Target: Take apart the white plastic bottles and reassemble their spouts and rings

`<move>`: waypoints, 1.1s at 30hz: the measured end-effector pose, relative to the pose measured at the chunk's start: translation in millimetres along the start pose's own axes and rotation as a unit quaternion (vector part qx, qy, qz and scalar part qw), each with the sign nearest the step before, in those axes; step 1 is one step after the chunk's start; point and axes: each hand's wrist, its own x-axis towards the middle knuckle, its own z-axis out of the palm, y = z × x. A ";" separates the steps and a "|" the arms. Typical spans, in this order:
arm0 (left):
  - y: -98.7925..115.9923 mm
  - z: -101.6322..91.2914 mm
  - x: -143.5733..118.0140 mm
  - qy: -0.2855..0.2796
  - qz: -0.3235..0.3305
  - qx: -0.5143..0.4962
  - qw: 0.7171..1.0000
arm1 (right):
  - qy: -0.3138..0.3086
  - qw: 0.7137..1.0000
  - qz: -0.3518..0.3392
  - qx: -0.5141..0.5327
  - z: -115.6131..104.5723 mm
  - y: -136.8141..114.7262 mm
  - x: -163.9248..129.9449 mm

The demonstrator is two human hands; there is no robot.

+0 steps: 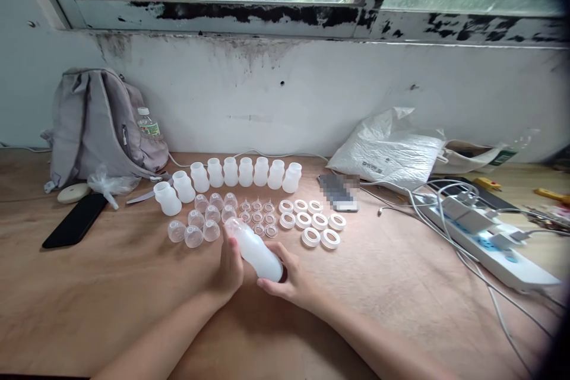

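Note:
A translucent white baby bottle (257, 252) with a clear cap is held tilted between both hands above the wooden table. My left hand (231, 264) has its fingers at the capped upper end, which points up and left. Around the bottle's base, my right hand (287, 278) is wrapped from the right. Just beyond the hands lie clear dome caps (193, 236), clear silicone nipples (257, 206) and white collar rings (310, 237), each kind in a loose group. Behind them several open white bottle bodies (246, 172) stand upright in a curved row.
A grey backpack (95, 124), a black phone (75, 221) and a plastic bag (113, 181) are on the left. To the right are another phone (338, 193), a white plastic package (392, 145) and a power strip (485, 237) with tangled cables.

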 end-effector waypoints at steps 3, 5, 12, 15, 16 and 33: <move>2.9 1.8 -7.8 -0.107 0.122 0.055 0.985 | 0.038 0.999 0.011 -0.015 2.2 4.8 2.0; 8.2 4.0 -11.0 -0.159 0.189 0.087 0.965 | 0.064 0.998 0.001 -0.019 4.2 8.7 3.1; 16.1 1.8 -7.1 -0.171 0.190 0.165 0.953 | 0.119 0.993 0.027 0.007 9.9 12.3 -0.1; 14.1 -4.8 -0.6 -0.144 0.204 0.184 0.951 | 0.120 0.992 0.048 0.014 9.9 12.6 -1.3; 14.0 -7.4 1.7 -0.131 0.212 0.188 0.950 | 0.123 0.991 0.045 0.004 9.5 12.4 -1.4; 14.8 -22.3 17.5 -0.023 0.218 0.215 0.952 | 0.334 0.927 0.038 -0.164 -73.6 20.2 32.4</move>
